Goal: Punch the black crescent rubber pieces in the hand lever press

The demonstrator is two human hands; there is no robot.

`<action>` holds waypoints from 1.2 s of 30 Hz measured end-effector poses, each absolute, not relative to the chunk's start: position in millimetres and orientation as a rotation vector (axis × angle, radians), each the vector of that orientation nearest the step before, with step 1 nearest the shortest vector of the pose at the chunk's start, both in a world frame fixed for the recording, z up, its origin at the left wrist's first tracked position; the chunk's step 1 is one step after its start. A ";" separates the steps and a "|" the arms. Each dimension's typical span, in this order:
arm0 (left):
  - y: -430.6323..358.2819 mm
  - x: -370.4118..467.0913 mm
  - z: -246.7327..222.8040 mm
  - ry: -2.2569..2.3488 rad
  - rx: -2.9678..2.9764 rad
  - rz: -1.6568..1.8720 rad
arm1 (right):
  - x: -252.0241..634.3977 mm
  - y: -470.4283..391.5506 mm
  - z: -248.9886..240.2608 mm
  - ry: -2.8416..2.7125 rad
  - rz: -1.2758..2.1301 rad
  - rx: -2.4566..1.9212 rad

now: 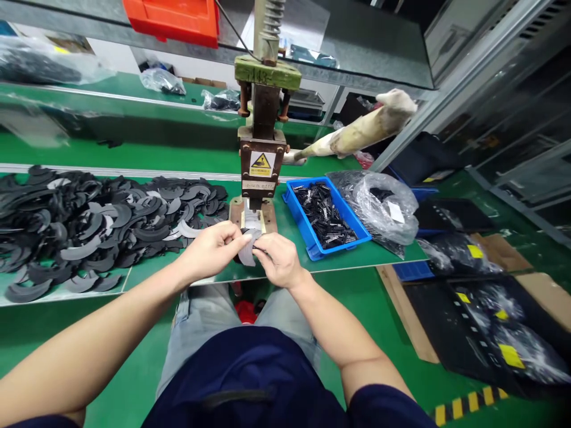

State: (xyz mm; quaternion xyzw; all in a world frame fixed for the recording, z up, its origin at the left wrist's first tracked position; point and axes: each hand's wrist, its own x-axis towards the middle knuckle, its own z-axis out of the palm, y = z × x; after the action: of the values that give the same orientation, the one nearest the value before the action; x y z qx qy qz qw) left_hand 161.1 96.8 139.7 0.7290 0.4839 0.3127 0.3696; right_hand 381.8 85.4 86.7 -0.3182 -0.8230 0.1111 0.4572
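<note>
Between my two hands is a dark grey curved plastic piece (247, 254), held just in front of the hand press (263, 157). My left hand (217, 248) pinches it from the left with thumb and forefinger. From the right, my right hand (280, 257) grips its other side, the fingers curled in. Right behind the piece stands the press's metal fixture (253, 219), partly hidden by my hands. Whether the piece touches the fixture I cannot tell. A heap of similar curved pieces (120, 223) covers the bench to the left.
Right of the press, a blue tray (316, 252) holds small black parts (325, 215). Clear plastic bags (386, 205) lie beside it. The press's wrapped lever (357, 132) sticks out to the right. An orange bin (173, 21) sits on the shelf above. Boxes (473, 321) stand at lower right.
</note>
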 end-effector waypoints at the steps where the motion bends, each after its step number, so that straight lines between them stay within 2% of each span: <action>1: 98.8 161.6 136.8 1.233 1.807 0.782 | 382.1 84.9 87.0 -2.013 0.282 -0.770; 7: 96.7 163.6 130.4 1.043 1.463 0.960 | 384.6 81.9 91.1 -1.893 0.332 -0.702; 12: 89.6 158.7 132.5 0.852 1.193 0.730 | 389.5 82.8 86.2 -1.931 0.391 -0.691; 18: 139.6 111.9 109.5 1.152 1.097 0.798 | 416.3 87.5 57.7 -1.818 0.363 -1.054; 25: 280.0 34.2 89.8 1.623 1.243 1.013 | 442.0 85.0 19.8 -1.760 0.252 -1.193; 28: 346.0 16.5 103.3 2.026 1.577 0.880 | 442.6 82.3 10.8 -1.765 0.202 -1.199; 31: 389.7 15.2 114.5 2.193 1.773 0.706 | 442.4 80.8 8.8 -1.763 0.167 -1.203; 36: 386.0 22.9 117.5 2.189 1.787 0.653 | 442.1 83.2 12.7 -1.761 0.160 -1.187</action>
State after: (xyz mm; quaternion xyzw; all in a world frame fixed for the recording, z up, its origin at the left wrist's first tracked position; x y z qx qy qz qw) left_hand 22.9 386.0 117.5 0.6118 0.7492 0.2234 0.1205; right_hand 442.1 83.2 12.7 -0.4874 -0.7233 0.0658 0.4847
